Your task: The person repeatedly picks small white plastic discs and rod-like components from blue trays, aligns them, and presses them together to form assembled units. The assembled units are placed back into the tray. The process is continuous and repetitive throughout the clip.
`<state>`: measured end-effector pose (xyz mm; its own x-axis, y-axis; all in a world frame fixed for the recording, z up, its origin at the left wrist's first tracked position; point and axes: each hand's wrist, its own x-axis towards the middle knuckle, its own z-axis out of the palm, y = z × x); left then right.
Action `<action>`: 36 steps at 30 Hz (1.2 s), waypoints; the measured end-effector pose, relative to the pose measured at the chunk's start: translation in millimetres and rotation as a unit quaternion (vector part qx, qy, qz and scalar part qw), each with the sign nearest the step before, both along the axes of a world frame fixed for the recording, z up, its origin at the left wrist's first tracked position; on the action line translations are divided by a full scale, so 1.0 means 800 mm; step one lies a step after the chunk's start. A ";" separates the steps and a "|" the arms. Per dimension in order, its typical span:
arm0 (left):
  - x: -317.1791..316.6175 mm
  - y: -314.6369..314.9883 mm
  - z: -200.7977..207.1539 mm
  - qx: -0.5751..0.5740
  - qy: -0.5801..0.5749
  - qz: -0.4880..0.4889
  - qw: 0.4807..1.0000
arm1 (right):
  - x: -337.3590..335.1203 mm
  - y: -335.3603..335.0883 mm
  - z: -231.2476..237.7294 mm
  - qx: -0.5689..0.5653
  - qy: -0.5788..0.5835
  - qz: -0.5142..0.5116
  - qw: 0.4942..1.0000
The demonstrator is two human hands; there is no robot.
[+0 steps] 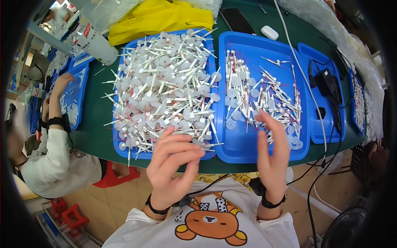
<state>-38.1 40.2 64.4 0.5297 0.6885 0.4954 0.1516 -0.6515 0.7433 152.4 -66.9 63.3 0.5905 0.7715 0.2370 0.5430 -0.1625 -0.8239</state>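
Observation:
My left hand (pixel 173 167) hovers at the near edge of a heaped blue tray (pixel 117 140), its fingers loosely curved and apart. No held item shows in it; a white stick lies close to its fingertips. That tray is piled with thin white plastic sticks (pixel 165 82) carrying pale round discs and fine red strands. Over the near part of a second blue tray (pixel 235 144) is my right hand (pixel 273 155), thumb and forefinger apart with nothing visible between them. Similar white sticks (pixel 277 93), more lined up, lie in this tray beside and beyond the right fingers.
Behind the trays lie a yellow bag (pixel 161 18), a black phone (pixel 237 20) and a white case (pixel 269 32). A cup (pixel 97 45) stands at far left. A cable (pixel 295 53) crosses the right tray; another tray (pixel 318 132) holds a black adapter (pixel 326 80). A co-worker (pixel 53 157) works at left.

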 end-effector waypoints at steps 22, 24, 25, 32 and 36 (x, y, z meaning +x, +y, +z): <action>0.137 -0.063 -0.018 -0.062 0.134 -0.119 0.982 | 0.095 -0.058 -0.015 -0.103 -0.172 0.038 0.979; 0.150 -0.069 -0.019 -0.064 0.133 -0.130 0.981 | 0.099 -0.057 -0.012 -0.072 -0.169 0.021 0.983; 0.157 -0.071 -0.021 -0.063 0.133 -0.140 0.979 | 0.099 -0.057 -0.009 -0.055 -0.159 0.004 0.986; 0.201 -0.083 -0.032 -0.048 0.148 -0.195 0.968 | 0.104 -0.093 -0.009 0.173 0.036 -0.104 0.979; 0.208 -0.084 -0.031 -0.008 0.165 -0.210 0.964 | 0.111 -0.110 -0.009 0.201 0.042 -0.107 0.973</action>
